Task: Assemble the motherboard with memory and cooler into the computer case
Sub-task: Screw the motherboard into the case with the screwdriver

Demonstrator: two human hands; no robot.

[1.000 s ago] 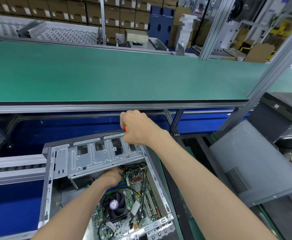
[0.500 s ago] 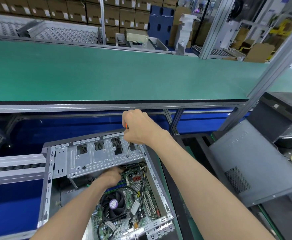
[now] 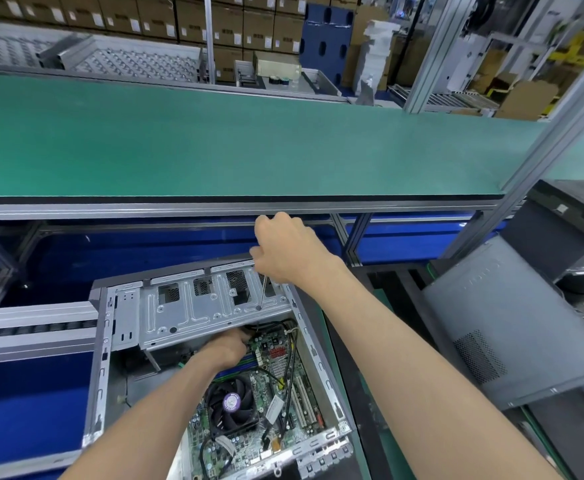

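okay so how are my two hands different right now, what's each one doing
The right hand is raised above the case, gripping a screwdriver whose tip meets the drive cage; the left hand is low inside the case, at the motherboard edge under that cage. The right hand's back is in full view; the left hand's fingers are hidden. Both are bare.

Right hand (image 3: 292, 252) fisted in a grip; left hand (image 3: 226, 348) curled, reaching down.

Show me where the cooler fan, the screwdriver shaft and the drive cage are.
cooler fan (image 3: 232, 402), head view, on its purple hub sticker.
screwdriver shaft (image 3: 262, 294), head view, midway down the bare metal rod.
drive cage (image 3: 193, 308), head view, on its flat top plate.
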